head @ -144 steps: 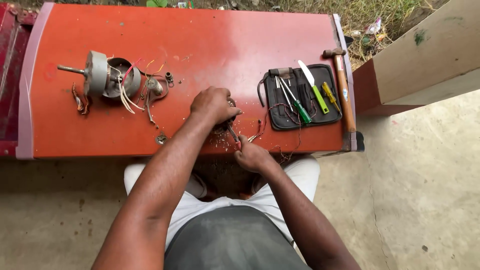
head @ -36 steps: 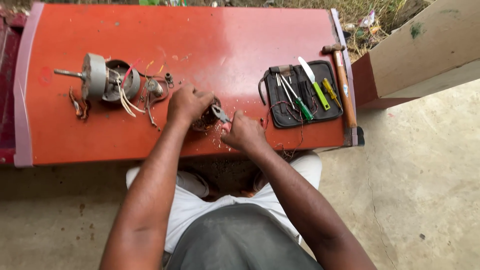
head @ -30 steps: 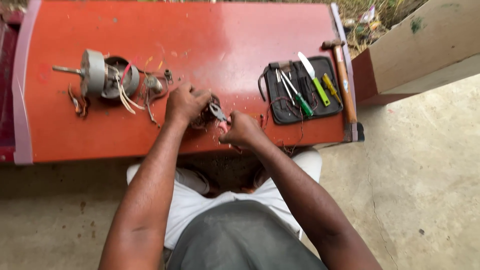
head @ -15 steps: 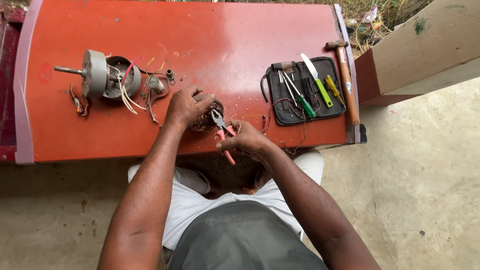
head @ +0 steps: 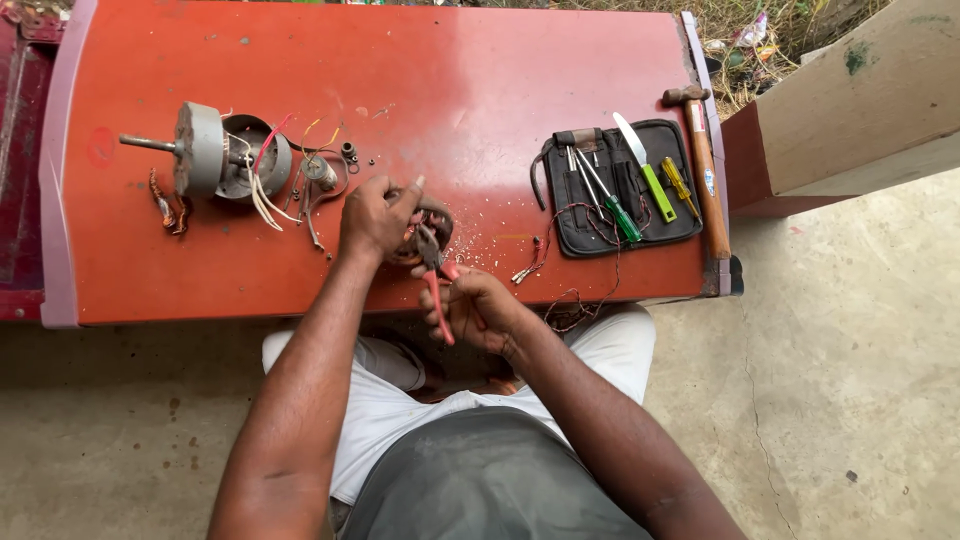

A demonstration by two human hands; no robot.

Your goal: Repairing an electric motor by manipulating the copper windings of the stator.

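Coil (head: 428, 222): round wound stator, dark ring with copper windings, lying on the red counter (head: 480, 90) near its front edge. Left hand (head: 375, 215) is closed over its left side, fingers curled on the rim. Judged stiff in the ring and moderately heavy for its size; the fine windings look fragile and easily nicked, so the outer rim is the safer place to take hold.

Pliers (head: 436, 272): red handles, metal nose touching the coil's near side. Right hand (head: 480, 310) is closed round the handles, just off the counter's front edge. Rigid tool; the coated handles probably give a sure hold. Whether the nose pinches a wire is too small to tell.

Motor (head: 215, 152): grey housing with shaft pointing left, white and red leads trailing right. On the counter's left part, well apart from both hands. Likely heavy and hard.

Small parts (head: 325, 175): a capacitor-like piece and loose bits between motor and coil.

Tool pouch (head: 615, 190): black, open flat on the counter's right part, holding screwdrivers with green and yellow handles. Soft case.

Hammer (head: 705, 170): wooden handle, lying along the counter's right edge beside the pouch.

Loose wire (head: 560, 250): thin, limp, running from the pouch over the front edge.
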